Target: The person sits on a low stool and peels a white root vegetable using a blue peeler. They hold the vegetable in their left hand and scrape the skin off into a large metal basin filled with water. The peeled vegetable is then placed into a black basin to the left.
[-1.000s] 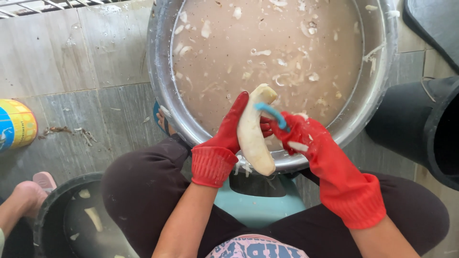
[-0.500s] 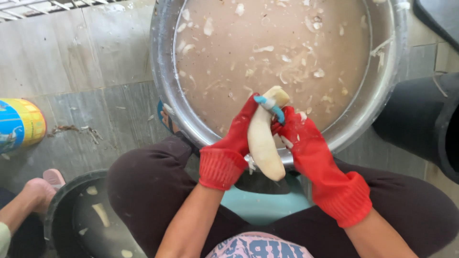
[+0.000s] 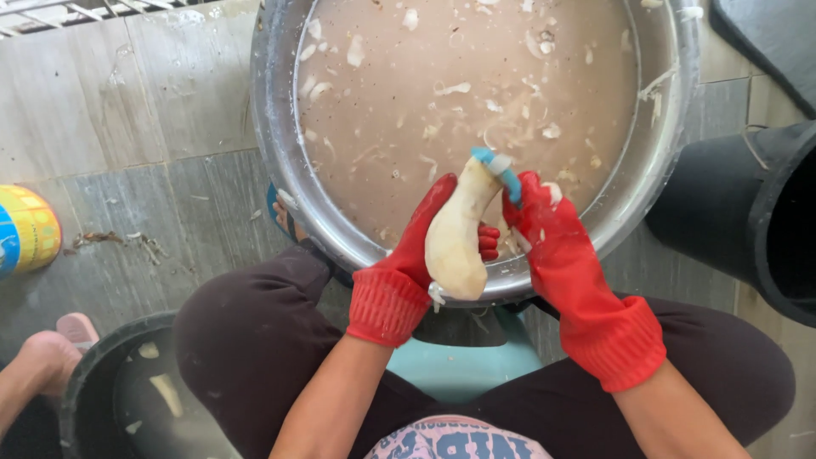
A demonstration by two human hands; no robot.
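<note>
The peeled white root (image 3: 455, 238), cassava by the look of it, sits over the near rim of the big steel basin (image 3: 272, 144), long axis running from fat end low and toward the person up to the narrow tip pointing away and a bit right. Going left to right: a bare foot (image 3: 34, 374) by a pink sandal (image 3: 76, 327), one black tub (image 3: 93, 399) with a few pale pieces in it, then the left hand (image 3: 408, 255) in a red glove, fingers wrapped round the root from underneath, wrist bent up. The right hand (image 3: 548, 229), also red-gloved, is closed on a blue peeler (image 3: 501, 170) pressed at the root's tip. Another black bucket (image 3: 765, 221) stands far right. So two gloves, one root, one peeler.
</note>
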